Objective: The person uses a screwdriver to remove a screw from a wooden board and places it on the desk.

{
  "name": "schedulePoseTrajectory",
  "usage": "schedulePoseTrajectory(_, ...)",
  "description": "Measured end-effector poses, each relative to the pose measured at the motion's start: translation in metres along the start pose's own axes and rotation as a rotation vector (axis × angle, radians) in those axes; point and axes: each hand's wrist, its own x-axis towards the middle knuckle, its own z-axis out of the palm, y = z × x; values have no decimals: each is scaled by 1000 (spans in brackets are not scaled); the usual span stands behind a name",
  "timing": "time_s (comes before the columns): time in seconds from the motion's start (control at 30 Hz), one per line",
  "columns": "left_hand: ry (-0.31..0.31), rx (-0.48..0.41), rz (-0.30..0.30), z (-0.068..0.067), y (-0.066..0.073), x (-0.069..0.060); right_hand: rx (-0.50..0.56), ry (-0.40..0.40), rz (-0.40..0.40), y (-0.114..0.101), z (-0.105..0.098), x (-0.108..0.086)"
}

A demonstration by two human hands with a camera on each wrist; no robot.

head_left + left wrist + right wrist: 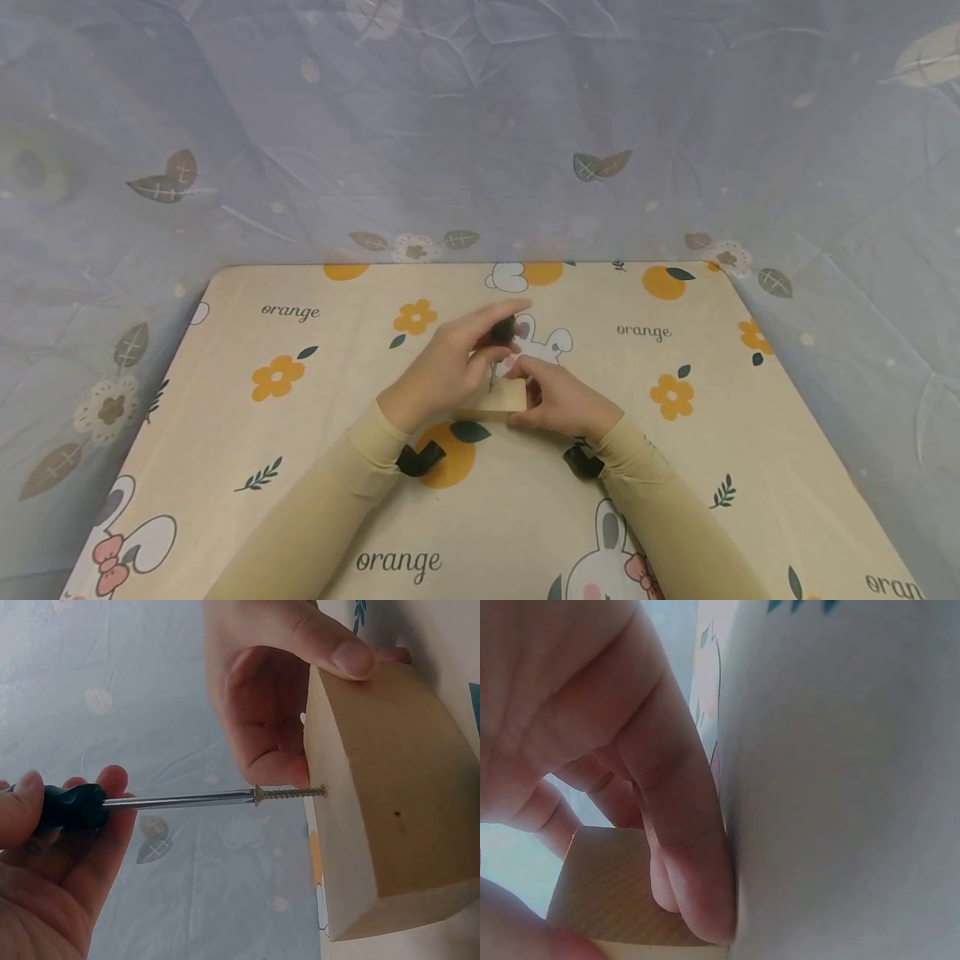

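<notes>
Holds a screwdriver [157,802] by its dark handle in the left hand [450,358], between thumb and fingers, meeting a screw [292,793] head with the tip. Stands the screw upright in a wooden block [412,795], with most thread exposed. Grips the block's end with the right hand [564,398], on the patterned table [525,500].

A hand could pass over the surface [337,375] outside either sleeve, or between the sleeves [322,508] to the block's [498,402] near face — though two dark pieces [422,459] jut into that lane. Above the block, the screw [289,793], screwdriver [180,800] and left hand [453,358] bar the way, while the right hand [566,400] covers its right end — and cloth [480,183] walls off the far edge.
</notes>
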Motion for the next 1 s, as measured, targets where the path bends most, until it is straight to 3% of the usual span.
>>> schedulePoseTrajectory(0.33,-9,-63,0,-3,2,-1,-4,-3,3,-1,0,0)
schedulePoseTrajectory(0.67,55,-40,16,-2,2,0,-3,-5,9,-3,0,-1)
schedulePoseTrajectory(1.0,-5,-25,-5,1,2,-2,-4,6,-3,-1,0,-1)
